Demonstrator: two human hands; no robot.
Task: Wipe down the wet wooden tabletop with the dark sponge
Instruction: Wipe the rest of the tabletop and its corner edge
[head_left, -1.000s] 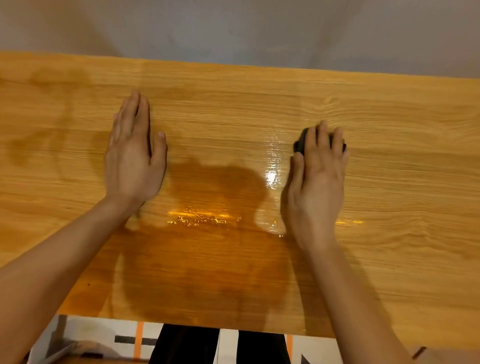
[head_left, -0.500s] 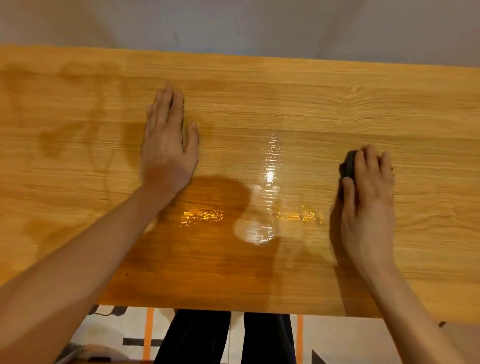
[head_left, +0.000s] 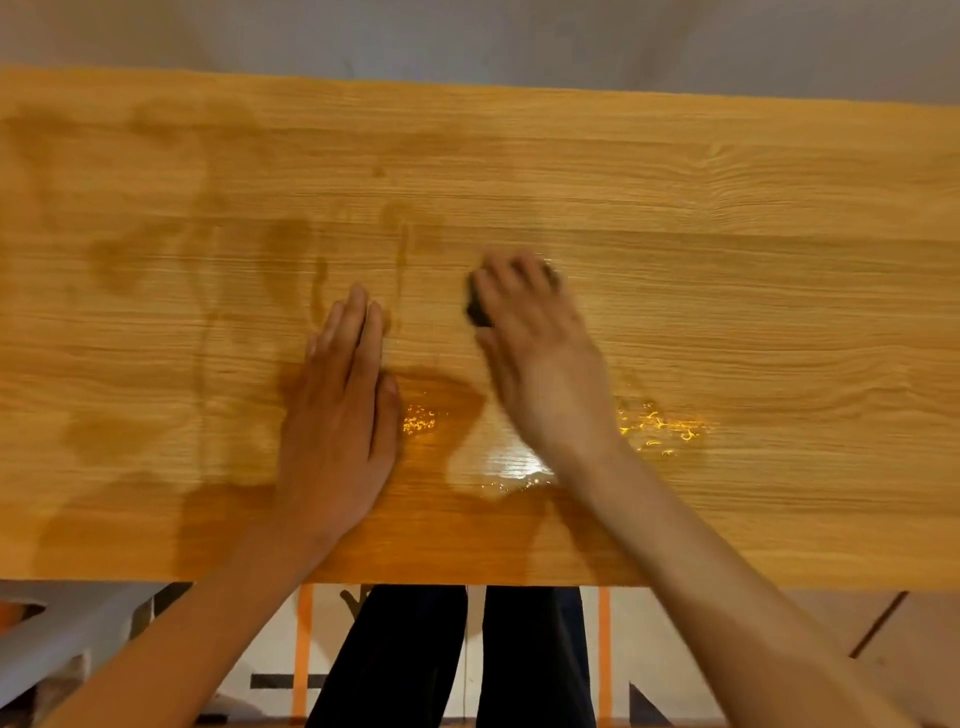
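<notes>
Sponge (head_left: 479, 306) sits under the right hand (head_left: 540, 358), which presses it against the wooden counter (head_left: 727, 234); only a dark edge shows past the blurred fingers, so whether they curl round it I cannot tell. The left hand (head_left: 340, 415) lies flat and released just beside, bracing. Water (head_left: 498, 462) pools between the wrists. The sponge is probably soft and light, best held from above with the palm spreading pressure.
</notes>
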